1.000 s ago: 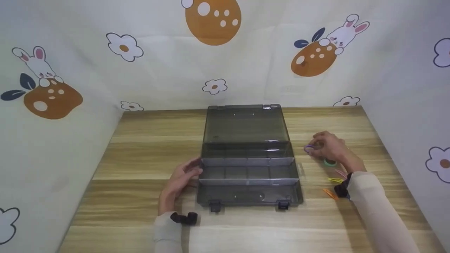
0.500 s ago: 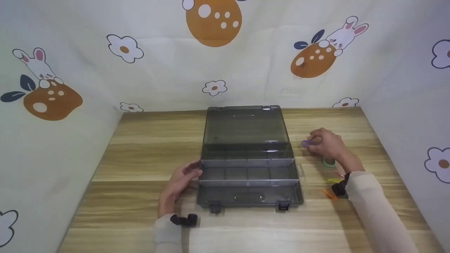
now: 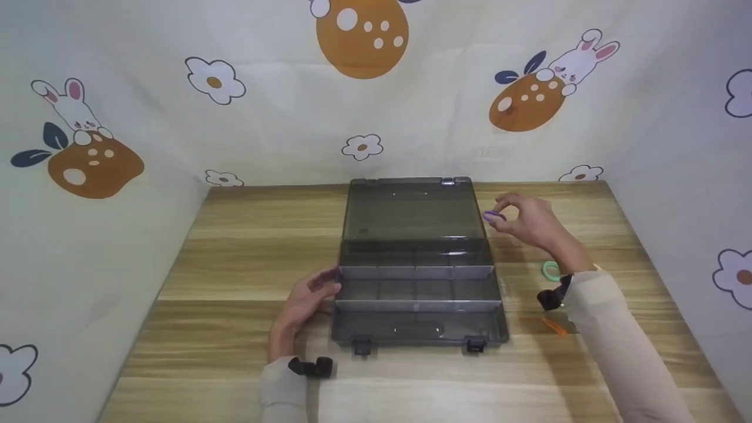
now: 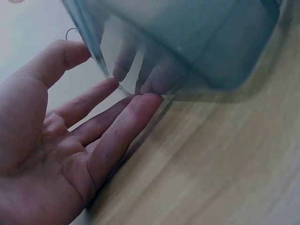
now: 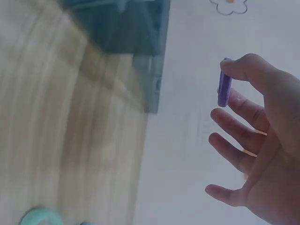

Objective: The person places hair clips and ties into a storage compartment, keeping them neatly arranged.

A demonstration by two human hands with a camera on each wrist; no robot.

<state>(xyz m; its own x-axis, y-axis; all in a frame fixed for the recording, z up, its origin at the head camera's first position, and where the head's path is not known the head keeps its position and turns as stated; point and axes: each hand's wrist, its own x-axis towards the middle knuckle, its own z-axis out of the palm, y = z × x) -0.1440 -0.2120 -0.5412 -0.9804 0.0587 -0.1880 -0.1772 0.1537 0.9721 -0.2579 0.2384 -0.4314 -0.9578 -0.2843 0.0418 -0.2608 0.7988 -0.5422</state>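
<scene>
A smoky translucent organizer box (image 3: 419, 305) stands with its lid (image 3: 416, 208) raised toward the back; dividers split its inside into compartments. My left hand (image 3: 301, 305) rests at the box's left side. In the left wrist view, the fairly straight fingers (image 4: 126, 119) touch the outer wall. Beside the lid's right edge, my right hand (image 3: 527, 222) holds up a purple hair tie (image 3: 493, 217). Thumb and index finger pinch this hair tie (image 5: 224, 83) in the right wrist view, while the other fingers spread apart.
A green hair tie (image 3: 551, 271) and an orange hair clip (image 3: 554, 326) lie on the wooden table (image 3: 247, 252) right of the box. Patterned cloth (image 3: 282, 117) walls the back and both sides. Black wrist cameras (image 3: 311, 367) sit on both wrists.
My right hand has lifted the purple hair tie and carried it left and toward the back, up to the lid's edge. The right forearm now covers the yellow and pink clips. My left hand stays put.
</scene>
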